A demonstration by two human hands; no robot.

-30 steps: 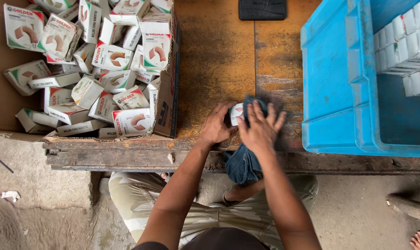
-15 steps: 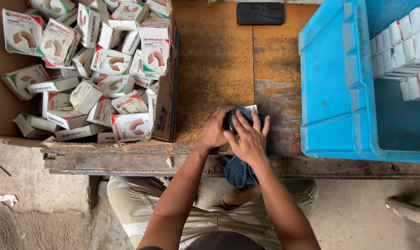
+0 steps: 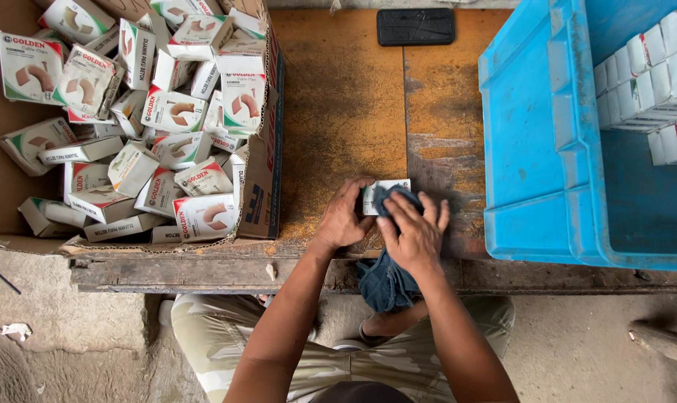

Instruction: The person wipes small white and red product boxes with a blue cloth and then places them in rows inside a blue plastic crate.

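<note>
A worn wooden desk (image 3: pixel 346 97), stained orange and rust-dark, stands over a rough concrete floor (image 3: pixel 54 328). Near the desk's front edge the left hand (image 3: pixel 343 216) grasps a small white box (image 3: pixel 387 190) from its left side, while the right hand (image 3: pixel 413 235) presses a dark blue cloth (image 3: pixel 387 280) onto it. A carton (image 3: pixel 260 179) of jumbled boxes sits left, a blue crate (image 3: pixel 532 134) right, a black pad (image 3: pixel 415 26) at the far edge.
</note>
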